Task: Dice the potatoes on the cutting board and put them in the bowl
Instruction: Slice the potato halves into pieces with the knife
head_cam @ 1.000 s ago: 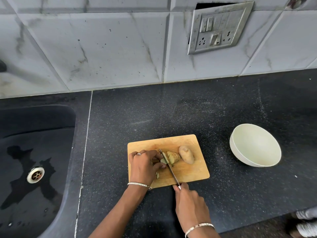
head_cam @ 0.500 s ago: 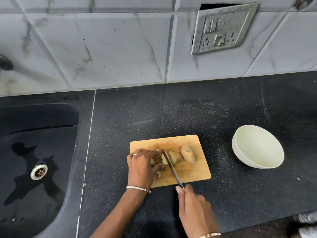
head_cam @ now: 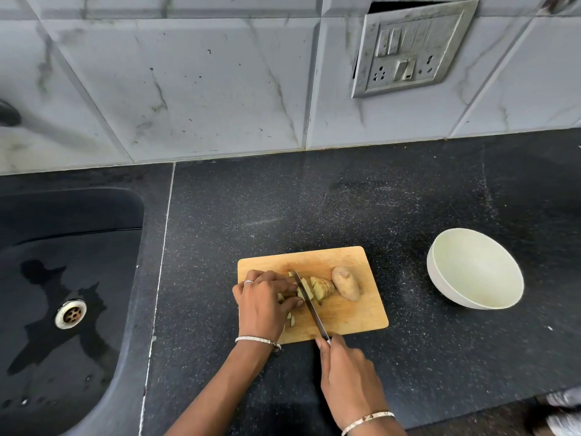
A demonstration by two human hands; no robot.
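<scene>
A wooden cutting board [head_cam: 352, 316] lies on the black counter. On it a whole potato [head_cam: 345, 283] sits at the right, and beside it lie cut potato pieces [head_cam: 319, 287]. My left hand [head_cam: 264, 302] curls over a part of the potato and holds it down on the board's left side; a few small pieces [head_cam: 290, 319] lie just under that hand. My right hand [head_cam: 347, 377] grips the handle of a knife [head_cam: 309, 306], whose blade runs diagonally across the potato right next to my left fingertips. A white bowl [head_cam: 474, 267] stands empty to the right of the board.
A black sink [head_cam: 63, 294] with a metal drain and water patches fills the left side. A tiled wall with a switch panel [head_cam: 412, 48] rises behind the counter. The counter's front edge runs along the bottom right, where feet show on the floor.
The knife blade has shifted slightly along the potato towards my left hand between cuts. Both hands stay in the same hold, and the camera has drifted a little.
</scene>
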